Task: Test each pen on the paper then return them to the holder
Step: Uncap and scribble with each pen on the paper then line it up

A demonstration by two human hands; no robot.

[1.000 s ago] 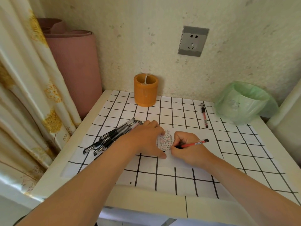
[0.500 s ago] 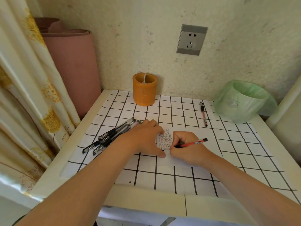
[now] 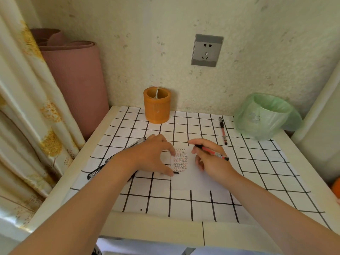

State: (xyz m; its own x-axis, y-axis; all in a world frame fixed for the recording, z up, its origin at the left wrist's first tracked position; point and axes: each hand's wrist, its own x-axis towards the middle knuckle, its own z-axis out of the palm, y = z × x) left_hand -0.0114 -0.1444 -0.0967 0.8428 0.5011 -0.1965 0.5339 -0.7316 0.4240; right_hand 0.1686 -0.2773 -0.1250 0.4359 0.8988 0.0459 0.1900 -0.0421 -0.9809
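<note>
**Red pen off the marks, holder at the far edge**

A checked cloth point(image 3: 184, 203) covers the table point(image 3: 156, 229) from near its front edge to the wall. A curtain point(image 3: 27, 116) hangs along the left edge, and a pink rolled mat point(image 3: 77, 85) stands beyond the far left corner. A bin lined with a green bag point(image 3: 263, 116) sits at the far right corner, with a wall socket point(image 3: 207, 50) above the far edge. A second red pen point(image 3: 223, 131) lies on the cloth between the right hand and the bin.

The paper point(image 3: 185, 181) lies mid-table. The left hand point(image 3: 152, 157) rests on it, fingers straight and spread, thumb and forefinger framing the rows of marks point(image 3: 180, 160). Just right of the marks, the right hand point(image 3: 209, 159) pinches the red pen point(image 3: 211, 152), its tip pointing left. A bundle of black pens point(image 3: 135, 143) lies partly under the left forearm, toward the left edge. The orange holder point(image 3: 156, 107) stands upright at the far edge, well apart from both hands.

Half a second ago the tip was down on the marks; the right hand has since rolled back to the right, and the left thumb has spread wider
</note>
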